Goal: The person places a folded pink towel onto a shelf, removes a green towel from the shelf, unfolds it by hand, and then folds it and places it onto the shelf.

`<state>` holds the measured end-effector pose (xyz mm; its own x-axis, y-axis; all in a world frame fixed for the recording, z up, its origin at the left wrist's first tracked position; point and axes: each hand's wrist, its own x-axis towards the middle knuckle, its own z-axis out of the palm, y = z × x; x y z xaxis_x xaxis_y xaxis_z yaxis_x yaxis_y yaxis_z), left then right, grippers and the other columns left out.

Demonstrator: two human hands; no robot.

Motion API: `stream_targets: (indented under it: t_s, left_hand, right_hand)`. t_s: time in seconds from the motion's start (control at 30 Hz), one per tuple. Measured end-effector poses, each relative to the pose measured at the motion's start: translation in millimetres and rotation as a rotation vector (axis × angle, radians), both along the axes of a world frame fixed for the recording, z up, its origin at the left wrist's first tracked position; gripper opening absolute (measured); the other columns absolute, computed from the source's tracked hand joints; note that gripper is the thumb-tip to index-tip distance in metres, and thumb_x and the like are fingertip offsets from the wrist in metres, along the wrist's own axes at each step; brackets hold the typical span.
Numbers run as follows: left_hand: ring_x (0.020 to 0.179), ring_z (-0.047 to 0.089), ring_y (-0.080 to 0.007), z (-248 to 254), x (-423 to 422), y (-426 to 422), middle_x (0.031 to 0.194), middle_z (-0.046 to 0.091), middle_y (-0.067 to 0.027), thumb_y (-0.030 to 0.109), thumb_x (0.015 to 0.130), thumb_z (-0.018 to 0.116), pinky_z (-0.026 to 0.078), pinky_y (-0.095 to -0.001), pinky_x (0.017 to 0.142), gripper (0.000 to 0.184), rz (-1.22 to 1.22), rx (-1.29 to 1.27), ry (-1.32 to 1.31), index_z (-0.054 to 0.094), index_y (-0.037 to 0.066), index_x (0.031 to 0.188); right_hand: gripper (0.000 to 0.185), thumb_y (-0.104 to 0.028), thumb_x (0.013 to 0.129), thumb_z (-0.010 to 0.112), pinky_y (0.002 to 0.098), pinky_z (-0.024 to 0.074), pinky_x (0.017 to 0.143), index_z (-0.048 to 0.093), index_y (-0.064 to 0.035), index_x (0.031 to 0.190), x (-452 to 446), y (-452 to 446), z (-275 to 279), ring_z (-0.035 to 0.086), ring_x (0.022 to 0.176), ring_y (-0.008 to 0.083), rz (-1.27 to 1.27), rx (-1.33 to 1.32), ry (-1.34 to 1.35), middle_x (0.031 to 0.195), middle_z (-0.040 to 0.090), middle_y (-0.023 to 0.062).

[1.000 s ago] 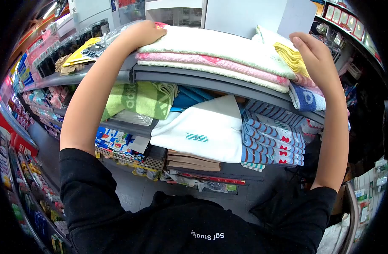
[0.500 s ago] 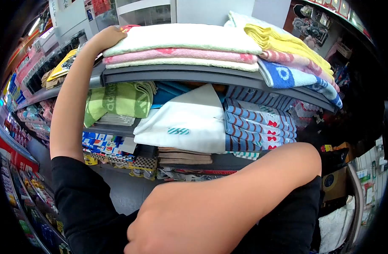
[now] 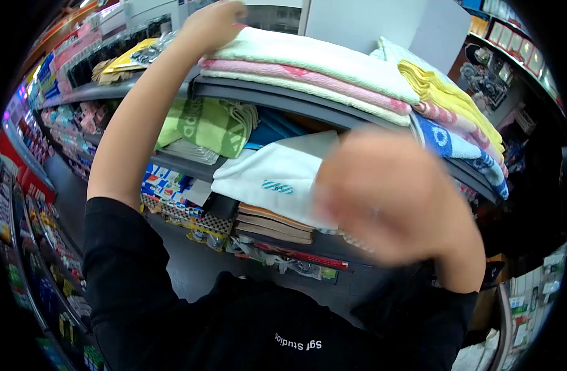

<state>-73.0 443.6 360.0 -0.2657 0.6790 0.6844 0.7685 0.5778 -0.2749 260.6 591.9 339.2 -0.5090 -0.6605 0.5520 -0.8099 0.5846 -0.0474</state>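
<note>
At the upper left, my left hand [image 3: 218,23] is at the back left corner of the folded white towel [image 3: 320,55]. Its fingers look curled, but the top edge of the picture hides part of them and whatever they hold. A pink-patterned towel [image 3: 283,72] and a pale one lie under the white towel on the top shelf. My right hand [image 3: 382,191] is raised in front of the lower shelf, smeared by motion, so its fingers cannot be made out. Behind it is a white cloth [image 3: 252,176] with a green striped patch, partly covered by the hand.
Yellow towels [image 3: 444,93] and a blue-and-white towel [image 3: 441,139] fill the top shelf's right end. A green towel [image 3: 203,127] lies below. Brown folded cloths [image 3: 274,224] sit lower. Packed shelves [image 3: 42,266] stand at the left, beside a grey floor [image 3: 197,266].
My right hand has moved up and right from the bottom foreground and now covers the striped blue towels. The view has tilted and shifted, my left hand staying by the white towel's corner.
</note>
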Motion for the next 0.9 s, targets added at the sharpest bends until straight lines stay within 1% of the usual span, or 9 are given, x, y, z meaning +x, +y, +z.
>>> stream_targets:
  t_s: [0.03,0.1,0.13,0.2,0.37,0.57,0.67,0.73,0.9]
  left_hand:
    - [0.089,0.059,-0.0309,1.5,-0.9,7.4,0.091,0.062,-0.0196,0.023,0.084,0.047,0.045,-0.0368,0.079,0.032,-0.256,-0.099,0.201,0.059,-0.005,0.092]
    - [0.095,0.056,-0.0325,5.3,59.9,22.8,0.095,0.061,-0.0205,0.017,0.084,0.043,0.043,-0.0389,0.084,0.030,-0.241,0.172,-0.459,0.059,-0.007,0.090]
    - [0.113,0.048,-0.0307,-7.4,21.2,35.4,0.120,0.052,-0.0160,0.043,0.084,0.047,0.036,-0.0360,0.095,0.049,-0.324,0.124,-0.526,0.053,0.006,0.117]
    - [0.118,0.043,-0.0291,-17.9,16.2,38.4,0.126,0.047,-0.0141,0.047,0.086,0.043,0.031,-0.0348,0.100,0.054,-0.152,-0.009,-0.571,0.047,0.008,0.123]
    - [0.127,0.031,-0.0292,-18.6,34.8,25.3,0.139,0.031,-0.0127,0.057,0.086,0.033,0.019,-0.0354,0.107,0.067,0.136,-0.138,-0.660,0.038,0.009,0.132]
    - [0.089,0.058,-0.0330,-31.0,-19.1,19.7,0.091,0.062,-0.0183,0.015,0.084,0.041,0.044,-0.0390,0.081,0.029,0.095,-0.190,-0.349,0.060,-0.006,0.091]
    - [0.084,0.059,-0.0315,-33.6,-12.8,-6.6,0.089,0.062,-0.0187,0.017,0.084,0.043,0.046,-0.0376,0.078,0.027,0.331,-0.502,0.039,0.061,-0.001,0.094]
    - [0.081,0.061,-0.0304,-23.2,63.8,-40.9,0.090,0.062,-0.0205,0.021,0.083,0.047,0.047,-0.0371,0.076,0.026,-0.078,0.338,-0.475,0.062,0.005,0.097]
    - [0.076,0.061,-0.0216,-77.1,65.0,-133.5,0.085,0.063,-0.0125,0.024,0.084,0.050,0.046,-0.0322,0.069,0.026,-0.191,0.492,-0.151,0.061,0.005,0.098]
  right_hand:
    - [0.005,-0.008,0.073,0.059,0.0283,0.0445,0.057,0.057,-0.0035,0.074,-14.2,16.0,12.3,0.055,0.063,0.0202,-0.145,0.082,0.122,0.071,0.056,0.0072]
    - [0.024,-0.019,0.083,0.051,0.0337,0.0434,0.081,0.058,0.0026,0.092,-33.3,37.5,32.2,0.056,0.089,0.0286,-0.539,0.154,0.242,0.098,0.058,0.0150]
    - [0.025,-0.021,0.084,0.049,0.0386,0.0423,0.080,0.060,0.0005,0.091,-51.6,53.1,33.9,0.055,0.088,0.0345,-0.539,0.102,0.358,0.094,0.058,0.0183]
    - [0.044,-0.037,0.089,0.043,0.0329,0.0393,0.089,0.055,-0.0010,0.111,-83.3,86.8,37.5,0.052,0.104,0.0296,-0.644,0.112,0.251,0.116,0.053,0.0171]
    - [0.046,-0.041,0.089,0.037,0.0356,0.0395,0.089,0.056,-0.0036,0.107,-92.6,94.1,17.2,0.054,0.099,0.0336,-0.828,-0.011,-0.177,0.108,0.056,0.0195]
    - [0.043,-0.040,0.088,0.042,0.0340,0.0417,0.082,0.057,-0.0018,0.102,-69.5,82.9,3.2,0.056,0.089,0.0301,-0.713,-0.118,-0.201,0.096,0.061,0.0168]
    - [0.015,-0.011,0.080,0.057,0.0308,0.0441,0.073,0.059,0.0018,0.087,-54.9,73.0,-9.1,0.057,0.080,0.0272,-0.422,-0.297,0.211,0.084,0.061,0.0134]
    - [0.010,-0.005,0.079,0.057,0.0309,0.0436,0.073,0.058,0.0026,0.084,-35.9,60.1,-15.6,0.057,0.078,0.0250,-0.387,-0.147,0.311,0.082,0.060,0.0128]
    - [0.011,0.003,0.063,0.062,0.0343,0.0419,0.054,0.054,-0.0013,0.070,-33.7,11.7,-45.5,0.052,0.061,0.0272,-0.233,0.078,0.280,0.067,0.053,0.0102]
